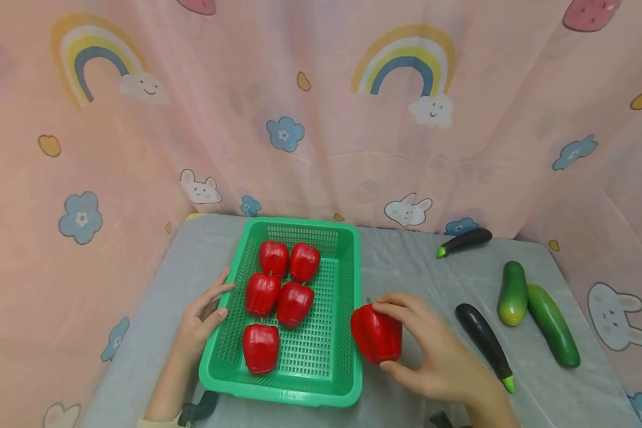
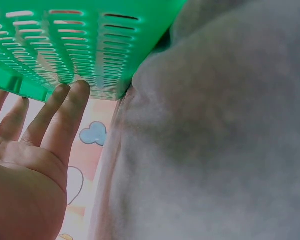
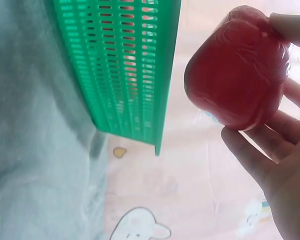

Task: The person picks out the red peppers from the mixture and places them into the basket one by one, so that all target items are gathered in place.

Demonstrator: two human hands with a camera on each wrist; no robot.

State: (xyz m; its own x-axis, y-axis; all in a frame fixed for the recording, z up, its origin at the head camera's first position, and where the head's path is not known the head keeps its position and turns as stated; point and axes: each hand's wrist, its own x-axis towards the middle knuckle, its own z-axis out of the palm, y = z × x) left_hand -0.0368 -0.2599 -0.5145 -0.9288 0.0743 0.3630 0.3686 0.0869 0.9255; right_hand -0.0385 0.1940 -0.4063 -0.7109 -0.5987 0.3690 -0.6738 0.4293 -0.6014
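Observation:
My right hand [image 1: 433,351] holds a red bell pepper [image 1: 376,334] between thumb and fingers, just off the right rim of a green plastic basket [image 1: 348,380]. In the right wrist view that bell pepper [image 3: 235,70] is raised to about the height of the basket's upper edge. Several more red bell peppers, one of them near the front [image 1: 260,349], lie inside the basket, mostly in its left half. At the basket's left side is my left hand [image 1: 200,318], its fingers extended along the rim. The left wrist view shows those fingertips [image 2: 81,89] at the slotted wall.
Right of my right hand lies a dark eggplant [image 1: 484,342], and another eggplant [image 1: 465,241] is near the back. Two green cucumber-like vegetables, one shorter [image 1: 512,291] and one longer [image 1: 553,324], lie at the far right. A patterned pink curtain [image 1: 321,166] hangs behind the grey-covered table [image 1: 406,261].

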